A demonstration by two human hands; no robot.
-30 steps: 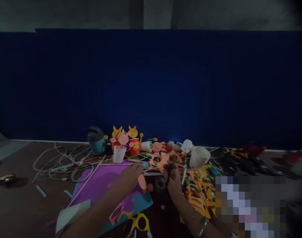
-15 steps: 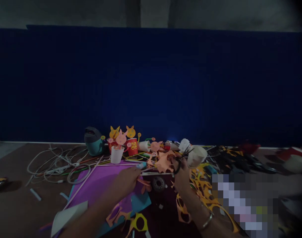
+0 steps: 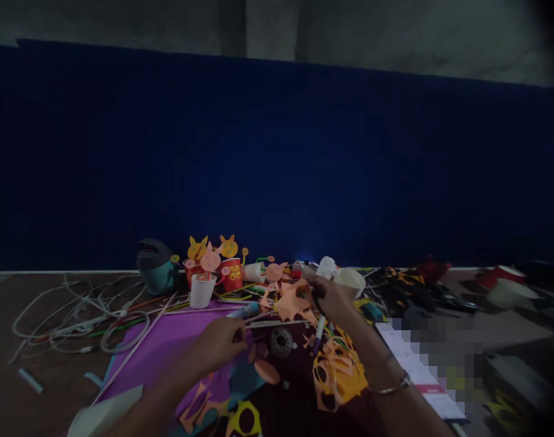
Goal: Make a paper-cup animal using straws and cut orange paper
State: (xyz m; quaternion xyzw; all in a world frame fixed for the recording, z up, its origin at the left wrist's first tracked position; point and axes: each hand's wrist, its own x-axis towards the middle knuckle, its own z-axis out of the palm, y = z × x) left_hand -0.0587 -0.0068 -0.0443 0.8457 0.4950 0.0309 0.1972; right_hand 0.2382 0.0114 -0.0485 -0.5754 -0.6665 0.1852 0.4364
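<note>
My left hand (image 3: pixel 222 341) is curled above the purple sheet (image 3: pixel 176 334), its fingers closed; what they hold, if anything, is hidden. Orange oval paper pieces (image 3: pixel 266 371) lie just right of it. My right hand (image 3: pixel 331 297) reaches over the pile beside the orange cut paper (image 3: pixel 292 300), near a white bowl (image 3: pixel 350 281). Its fingers are bent around the dark scissors handle, partly hidden. Below that hand is a marker (image 3: pixel 319 334) with a white barrel and dark end. A grey tape roll (image 3: pixel 281 342) lies between the hands.
White cup (image 3: pixel 202 290) and red cup (image 3: pixel 232 274) carry paper animal faces at the back. A teal container (image 3: pixel 155 267) and white cables (image 3: pixel 76 315) are on the left. Yellow paper scraps (image 3: pixel 344 370) and a phone (image 3: pixel 413 370) lie on the right.
The view has shifted right. My left hand has drawn away from the blue-white object. Oval pieces now lie beside it. My right hand has moved back, and the scissors blades no longer show.
</note>
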